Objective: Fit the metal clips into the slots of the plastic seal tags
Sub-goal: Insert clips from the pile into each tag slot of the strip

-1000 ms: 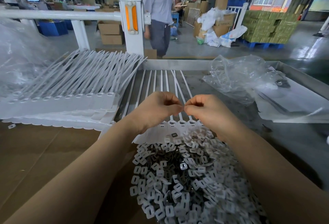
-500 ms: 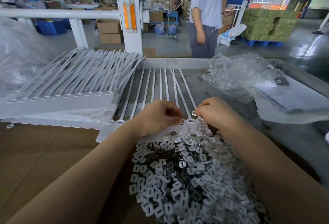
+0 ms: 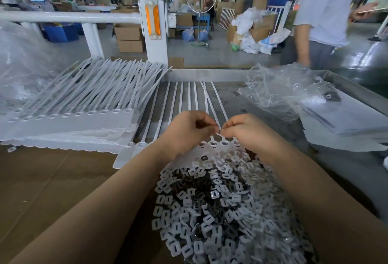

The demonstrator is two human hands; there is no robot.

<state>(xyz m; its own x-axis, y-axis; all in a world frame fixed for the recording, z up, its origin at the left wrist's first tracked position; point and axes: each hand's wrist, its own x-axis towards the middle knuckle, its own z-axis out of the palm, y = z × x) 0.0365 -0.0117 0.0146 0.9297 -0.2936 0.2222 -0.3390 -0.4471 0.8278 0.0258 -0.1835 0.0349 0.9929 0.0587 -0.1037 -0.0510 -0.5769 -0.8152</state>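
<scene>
Half a second earlier the two hands worked apart and low on the strip of seal tags (image 3: pixel 212 145); by this moment they had risen and met above it, the left hand (image 3: pixel 184 131) and the right hand (image 3: pixel 247 130) pinching one small dark metal clip (image 3: pixel 220 131) between their fingertips. That suggested a fresh clip was being turned the right way round for the next empty slot, and was not yet seated. Both sets of fingers were narrowly curled on that clip. The strip lay flat on the bench (image 3: pixel 262 104), its slotted heads just under the hands and its thin tails running away toward the far rim (image 3: pixel 210 73). The heap of loose clips (image 3: pixel 220 211) pressed against the strip's near edge, between the forearms. A stack of tag strips (image 3: pixel 69 114) sat close on the left and a crumpled plastic bag (image 3: pixel 279 89) on the right, so open room lay mainly straight down onto the slots. A bystander (image 3: pixel 321 16) had moved further right beyond the bench.
</scene>
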